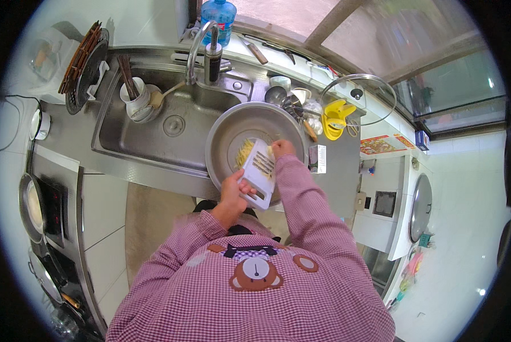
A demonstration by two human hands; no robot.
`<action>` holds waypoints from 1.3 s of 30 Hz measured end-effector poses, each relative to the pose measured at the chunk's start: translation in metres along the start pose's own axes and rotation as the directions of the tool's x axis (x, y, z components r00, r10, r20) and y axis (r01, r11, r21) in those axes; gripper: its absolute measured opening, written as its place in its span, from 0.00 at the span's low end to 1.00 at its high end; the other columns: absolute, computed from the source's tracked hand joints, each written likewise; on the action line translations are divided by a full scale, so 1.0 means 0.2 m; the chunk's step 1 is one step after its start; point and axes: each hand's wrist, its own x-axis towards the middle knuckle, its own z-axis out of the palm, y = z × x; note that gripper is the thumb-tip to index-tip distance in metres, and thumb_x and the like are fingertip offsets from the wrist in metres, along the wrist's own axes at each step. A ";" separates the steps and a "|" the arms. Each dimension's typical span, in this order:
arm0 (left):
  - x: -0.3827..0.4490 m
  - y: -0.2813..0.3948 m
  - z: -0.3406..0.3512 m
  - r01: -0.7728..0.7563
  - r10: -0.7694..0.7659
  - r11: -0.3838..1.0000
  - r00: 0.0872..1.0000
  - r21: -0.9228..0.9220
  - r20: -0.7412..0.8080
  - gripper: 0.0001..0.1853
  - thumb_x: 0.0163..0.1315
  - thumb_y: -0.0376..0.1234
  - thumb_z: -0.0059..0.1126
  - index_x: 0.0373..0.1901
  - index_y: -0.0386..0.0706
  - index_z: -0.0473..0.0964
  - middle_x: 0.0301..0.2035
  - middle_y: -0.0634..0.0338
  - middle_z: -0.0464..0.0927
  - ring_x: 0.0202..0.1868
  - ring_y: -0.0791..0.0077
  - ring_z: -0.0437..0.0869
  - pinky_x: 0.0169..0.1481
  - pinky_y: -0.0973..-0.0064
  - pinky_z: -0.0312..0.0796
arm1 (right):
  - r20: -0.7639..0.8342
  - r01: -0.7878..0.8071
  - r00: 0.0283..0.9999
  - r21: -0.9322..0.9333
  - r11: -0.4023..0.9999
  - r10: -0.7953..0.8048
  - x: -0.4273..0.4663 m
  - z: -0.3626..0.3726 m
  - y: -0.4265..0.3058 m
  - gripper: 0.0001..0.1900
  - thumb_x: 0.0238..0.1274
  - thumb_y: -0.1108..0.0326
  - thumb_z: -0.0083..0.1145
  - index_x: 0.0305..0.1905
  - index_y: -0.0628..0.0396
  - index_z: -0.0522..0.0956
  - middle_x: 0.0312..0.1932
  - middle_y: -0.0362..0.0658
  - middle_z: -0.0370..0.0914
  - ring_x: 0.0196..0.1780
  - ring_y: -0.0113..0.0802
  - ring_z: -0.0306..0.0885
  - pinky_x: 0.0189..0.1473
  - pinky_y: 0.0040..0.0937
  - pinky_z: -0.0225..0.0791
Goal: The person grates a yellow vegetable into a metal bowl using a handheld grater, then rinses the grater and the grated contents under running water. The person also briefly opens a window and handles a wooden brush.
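A large metal basin (219, 132) sits on the steel counter beside the sink. Tilted over it is a white plastic grater (255, 171), its handle end held by my left hand (235, 193). My right hand (283, 148) is closed at the grater's upper right side, on a pale piece of food that mostly hides inside the fingers. Yellowish shreds (245, 151) lie in the basin by the grater's far end, and some cling to its grating face.
To the left is the sink (144, 145) with a white chopstick holder (135, 96). Behind the basin, ladles (276, 95) and a yellow plastic tool (336, 119) lie near a glass lid (358, 100). A small box (318, 159) stands right of the basin. A knife (255, 52) rests on the sill.
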 end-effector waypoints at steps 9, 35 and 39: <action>0.06 0.22 -0.10 -0.024 0.005 0.989 0.992 0.144 0.129 0.09 0.63 0.37 0.47 0.28 0.42 0.66 0.12 0.67 0.59 0.16 0.77 0.63 0.32 0.71 0.67 | 0.462 -0.442 0.886 0.828 -0.344 -0.026 -0.33 -0.48 0.08 0.09 0.63 0.66 0.52 0.42 0.60 0.72 0.22 0.36 0.65 0.16 0.18 0.52 0.17 0.17 0.52; 0.02 0.21 -0.18 -0.184 0.415 -0.707 0.674 0.683 0.611 0.16 0.53 0.38 0.58 0.40 0.38 0.74 0.32 0.52 0.75 0.38 0.55 0.77 0.43 0.63 0.69 | 0.060 -0.341 0.935 -0.123 0.932 0.350 -0.60 -0.23 0.63 0.23 0.53 0.51 0.57 0.50 0.52 0.69 0.42 0.53 0.77 0.44 0.53 0.76 0.46 0.46 0.69; -0.01 0.23 -0.18 -0.244 0.422 -0.653 0.669 0.717 0.612 0.16 0.54 0.39 0.57 0.40 0.38 0.74 0.34 0.52 0.76 0.39 0.55 0.77 0.44 0.63 0.69 | 0.108 -0.350 0.918 -0.230 0.908 0.381 -0.59 -0.27 0.56 0.21 0.54 0.52 0.57 0.48 0.54 0.71 0.43 0.53 0.77 0.50 0.51 0.74 0.51 0.45 0.67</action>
